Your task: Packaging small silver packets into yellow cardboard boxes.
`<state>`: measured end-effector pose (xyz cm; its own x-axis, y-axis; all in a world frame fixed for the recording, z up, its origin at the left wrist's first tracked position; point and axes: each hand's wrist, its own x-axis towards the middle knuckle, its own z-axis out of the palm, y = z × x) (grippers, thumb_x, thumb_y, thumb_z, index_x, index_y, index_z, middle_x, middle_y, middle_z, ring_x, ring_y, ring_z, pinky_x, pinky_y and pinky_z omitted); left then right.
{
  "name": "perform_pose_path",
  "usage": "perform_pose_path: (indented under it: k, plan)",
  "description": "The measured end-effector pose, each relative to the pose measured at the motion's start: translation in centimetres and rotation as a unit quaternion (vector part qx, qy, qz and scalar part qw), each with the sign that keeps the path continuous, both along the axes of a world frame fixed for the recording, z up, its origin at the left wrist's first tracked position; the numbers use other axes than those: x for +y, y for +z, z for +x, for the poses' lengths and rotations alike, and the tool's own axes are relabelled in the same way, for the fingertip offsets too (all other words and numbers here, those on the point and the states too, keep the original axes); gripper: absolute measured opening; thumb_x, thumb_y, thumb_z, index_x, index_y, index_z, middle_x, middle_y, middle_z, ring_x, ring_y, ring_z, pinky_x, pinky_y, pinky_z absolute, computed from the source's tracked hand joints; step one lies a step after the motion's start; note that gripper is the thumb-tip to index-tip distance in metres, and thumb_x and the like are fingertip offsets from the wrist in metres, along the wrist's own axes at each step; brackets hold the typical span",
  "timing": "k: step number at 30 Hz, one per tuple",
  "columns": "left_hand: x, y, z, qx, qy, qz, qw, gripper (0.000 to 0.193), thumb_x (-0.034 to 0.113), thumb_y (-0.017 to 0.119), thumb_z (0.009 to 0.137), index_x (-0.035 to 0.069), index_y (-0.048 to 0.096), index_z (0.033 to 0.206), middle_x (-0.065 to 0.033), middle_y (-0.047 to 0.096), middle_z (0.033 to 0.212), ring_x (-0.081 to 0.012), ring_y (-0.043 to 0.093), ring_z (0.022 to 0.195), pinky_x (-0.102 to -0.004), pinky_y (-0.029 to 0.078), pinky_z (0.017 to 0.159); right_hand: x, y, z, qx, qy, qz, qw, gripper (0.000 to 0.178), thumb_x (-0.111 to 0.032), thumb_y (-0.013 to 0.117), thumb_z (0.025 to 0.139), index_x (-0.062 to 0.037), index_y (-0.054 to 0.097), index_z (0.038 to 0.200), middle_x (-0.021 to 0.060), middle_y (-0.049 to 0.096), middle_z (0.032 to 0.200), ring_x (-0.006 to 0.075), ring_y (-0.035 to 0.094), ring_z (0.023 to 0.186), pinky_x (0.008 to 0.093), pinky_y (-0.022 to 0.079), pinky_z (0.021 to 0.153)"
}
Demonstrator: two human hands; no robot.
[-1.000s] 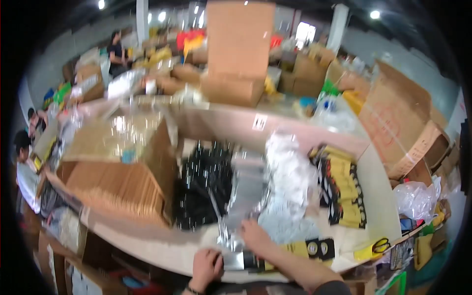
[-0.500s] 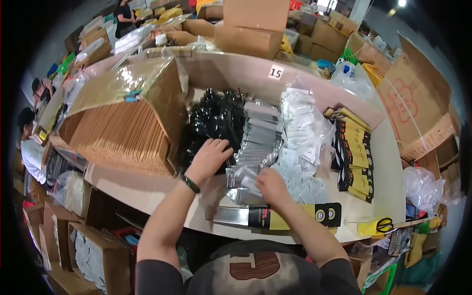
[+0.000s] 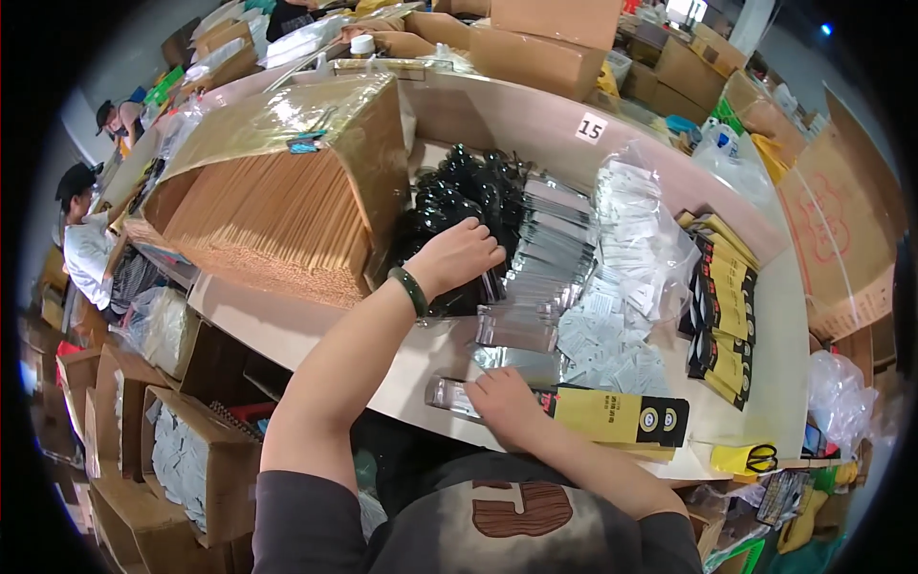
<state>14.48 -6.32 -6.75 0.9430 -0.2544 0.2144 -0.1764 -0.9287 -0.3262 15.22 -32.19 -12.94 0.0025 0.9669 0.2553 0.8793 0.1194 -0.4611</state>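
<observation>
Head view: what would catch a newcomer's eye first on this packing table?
Probably the big open carton of tan paper sleeves at the left, topped with crinkled clear film. Next to it, the left hand reaches into a heap of glossy black items at mid-table. Nearer the front edge, the right hand presses on a clear packet beside a yellow and black package.
</observation>
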Motion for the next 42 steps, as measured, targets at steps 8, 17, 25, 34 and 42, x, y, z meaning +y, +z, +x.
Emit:
perform_pose_path:
  k: [8, 17, 25, 34, 42]
  plan:
    - [-0.6, -1.7, 0.6, 0.052, -0.029, 0.045, 0.997, 0.008, 0.018, 0.056, 0.086, 0.017, 0.063, 0.082, 0.0004, 0.058, 0.085, -0.0181, 0.058, 0.089, -0.0316, 0.045, 0.079, -3.3, -4.2, -1.1, -0.018, 0.064, 0.063, 0.996, 0.01, -0.016, 0.064, 0.082, -0.0072, 0.059, 0.083, 0.011, 0.057, 0.077, 0.0322, 0.061, 0.073, 0.0443, 0.049, 0.065]
    - [-3.5, 3.3, -3.5, -0.121, 0.08, -0.251, 0.957, 0.013, 0.012, 0.059, 0.085, 0.008, 0.06, 0.097, -0.0107, 0.061, 0.083, -0.033, 0.062, 0.081, -0.0422, 0.05, 0.071, -6.7, -1.9, 0.6, 0.008, -0.007, 0.133, 0.991, 0.022, -0.016, 0.071, 0.083, -0.0051, 0.065, 0.101, 0.0124, 0.066, 0.098, 0.0319, 0.064, 0.09, 0.0422, 0.051, 0.079]
    - [-10.6, -4.2, -17.5, -0.023, 0.026, -0.278, 0.96, 0.036, 0.009, 0.065, 0.079, 0.006, 0.065, 0.115, -0.0098, 0.068, 0.111, -0.0271, 0.067, 0.097, -0.0382, 0.056, 0.082, -7.1, 1.4, 2.4, 0.046, -0.04, 0.006, 0.998, 0.05, -0.024, 0.078, 0.078, -0.0021, 0.059, 0.118, 0.0224, 0.057, 0.131, 0.0404, 0.054, 0.122, 0.05, 0.042, 0.104]
    - [-12.2, -5.8, -16.2, 0.032, 0.028, -0.345, 0.938, 0.022, 0.015, 0.058, 0.089, 0.011, 0.062, 0.11, -0.0114, 0.067, 0.102, -0.0286, 0.068, 0.095, -0.0425, 0.055, 0.079, -7.3, -2.1, 1.4, -0.177, 0.108, -0.103, 0.973, 0.054, -0.01, 0.057, 0.085, -0.009, 0.053, 0.139, 0.0092, 0.056, 0.14, 0.0254, 0.05, 0.134, 0.0597, 0.029, 0.113]
    - [3.4, 8.3, -16.4, -0.286, 0.478, -0.16, 0.815, 0.014, 0.017, 0.067, 0.083, 0.006, 0.069, 0.092, -0.0127, 0.07, 0.088, -0.0329, 0.068, 0.08, -0.0416, 0.056, 0.068, -7.5, 0.0, 0.2, -0.127, 0.076, -0.018, 0.989, 0.039, -0.018, 0.066, 0.087, -0.0054, 0.061, 0.124, 0.0107, 0.063, 0.125, 0.029, 0.057, 0.122, 0.0496, 0.034, 0.111]
